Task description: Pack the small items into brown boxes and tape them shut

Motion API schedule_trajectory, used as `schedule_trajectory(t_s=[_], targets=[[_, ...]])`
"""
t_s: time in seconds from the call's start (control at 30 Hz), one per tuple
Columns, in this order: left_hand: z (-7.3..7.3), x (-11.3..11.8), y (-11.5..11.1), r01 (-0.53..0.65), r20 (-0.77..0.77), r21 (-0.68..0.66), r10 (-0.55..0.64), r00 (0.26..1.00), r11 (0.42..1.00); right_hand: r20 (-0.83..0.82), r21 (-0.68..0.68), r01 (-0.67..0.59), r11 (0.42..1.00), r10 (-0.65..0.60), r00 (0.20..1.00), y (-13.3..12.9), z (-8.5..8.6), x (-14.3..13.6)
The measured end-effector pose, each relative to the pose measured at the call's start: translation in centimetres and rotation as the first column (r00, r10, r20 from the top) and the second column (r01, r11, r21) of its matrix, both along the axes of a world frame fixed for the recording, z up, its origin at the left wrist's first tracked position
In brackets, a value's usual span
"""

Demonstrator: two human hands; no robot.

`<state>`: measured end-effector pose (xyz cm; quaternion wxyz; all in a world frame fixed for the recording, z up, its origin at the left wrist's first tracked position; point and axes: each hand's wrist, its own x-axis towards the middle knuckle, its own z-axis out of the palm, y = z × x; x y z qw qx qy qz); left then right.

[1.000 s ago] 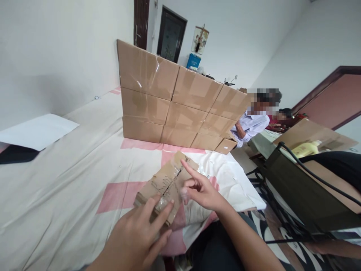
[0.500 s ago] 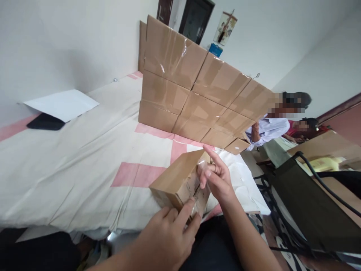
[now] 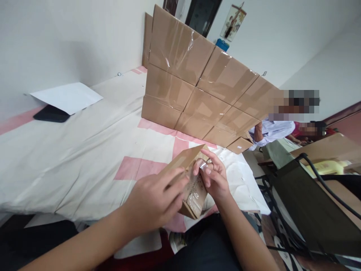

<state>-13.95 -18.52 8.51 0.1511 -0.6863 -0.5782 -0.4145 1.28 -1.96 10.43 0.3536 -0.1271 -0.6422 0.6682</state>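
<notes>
Both hands hold one small cardboard box (image 3: 188, 177) above the bed (image 3: 84, 150): the left hand (image 3: 153, 201) grips its near side, the right hand (image 3: 213, 178) pinches clear tape (image 3: 200, 165) at its end. The tape could likely wrinkle or self-stick — the box tilts between the grips.

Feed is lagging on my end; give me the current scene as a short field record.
left hand: gripping the small cardboard box from the near side
right hand: fingers at the clear tape on the box's end
box position: held above the cloth-covered surface
behind: stacked sealed cartons
far left: white sheet
far right: a seated person
</notes>
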Motion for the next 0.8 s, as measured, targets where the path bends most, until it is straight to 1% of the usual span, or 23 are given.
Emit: schedule_trajectory(t_s=[0.07,0.1,0.17,0.23,0.33,0.4,0.47,0.53,0.67,0.8], targets=[[-0.1,-0.9,0.7,-0.005,0.127,-0.044,0.01,0.992,0.999,0.005,0.01,-0.012,1.0,0.012,1.0,0.0,0.1,0.0],[-0.1,-1.3,1.1,0.023,0.195,-0.073,-0.008,0.981,0.997,0.011,0.02,-0.016,1.0,0.016,1.0,0.0,0.1,0.1],[0.0,-1.9,1.8,0.125,0.331,-0.134,-0.075,0.941,0.983,0.026,0.049,-0.029,0.998,0.028,0.999,0.0,0.1,0.2],[0.3,-2.2,2.4,0.243,0.47,-0.183,-0.132,0.873,0.953,0.046,0.077,-0.055,0.996,0.051,0.998,0.1,0.0,0.5],[1.1,-2.1,3.0,0.382,0.649,-0.227,-0.153,0.745,0.896,0.09,0.114,-0.113,0.987,0.103,0.991,0.2,-0.2,0.8],[1.8,-1.9,3.4,0.448,0.682,-0.223,-0.19,0.707,0.866,0.12,0.134,-0.156,0.979,0.141,0.983,0.3,-0.3,1.1],[2.4,-1.7,3.7,0.496,0.658,-0.205,-0.256,0.708,0.844,0.129,0.158,-0.172,0.972,0.153,0.98,0.4,-0.5,1.4],[2.7,-1.5,4.1,0.512,0.644,-0.198,-0.283,0.711,0.836,0.13,0.177,-0.163,0.971,0.141,0.981,0.5,-0.6,1.6],[2.6,-1.0,4.7,0.513,0.638,-0.174,-0.301,0.709,0.841,0.159,0.178,-0.158,0.971,0.13,0.979,0.5,-0.6,2.0],[2.0,-0.4,4.7,0.533,0.635,-0.152,-0.331,0.698,0.833,0.186,0.161,-0.194,0.968,0.164,0.969,0.4,-0.5,2.3]])
